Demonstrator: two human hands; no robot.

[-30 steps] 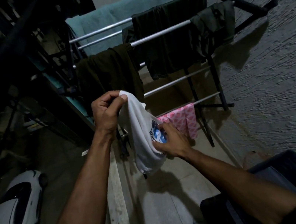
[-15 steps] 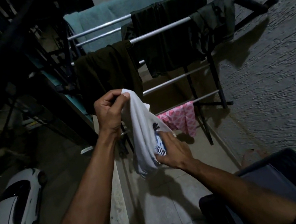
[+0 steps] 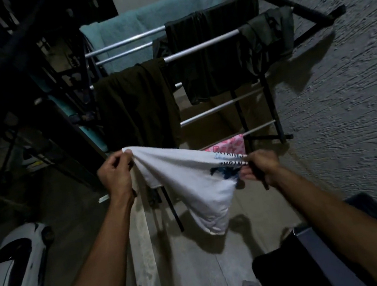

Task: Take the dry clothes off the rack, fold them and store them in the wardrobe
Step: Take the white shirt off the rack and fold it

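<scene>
A white garment with a blue print (image 3: 188, 182) is stretched between both hands in front of the drying rack (image 3: 212, 112). My left hand (image 3: 116, 176) pinches its upper left corner. My right hand (image 3: 260, 168) grips the printed end at the right. The cloth's lower part hangs down loose between my forearms. On the rack hang a dark brown garment (image 3: 137, 106), two dark green garments (image 3: 215, 52) (image 3: 267, 36), a light blue towel (image 3: 151, 22) and a pink patterned cloth (image 3: 230, 146) on the lowest rail.
A rough plastered wall (image 3: 347, 93) runs along the right. A dark railing (image 3: 10, 72) stands at the left, with a white car (image 3: 12, 282) far below it. A dark container (image 3: 324, 257) sits at the lower right on the tiled floor (image 3: 192, 266).
My hands have pulled apart, right hand moving right and up, so the white garment went from hanging bunched under my left hand to being stretched out between both.
</scene>
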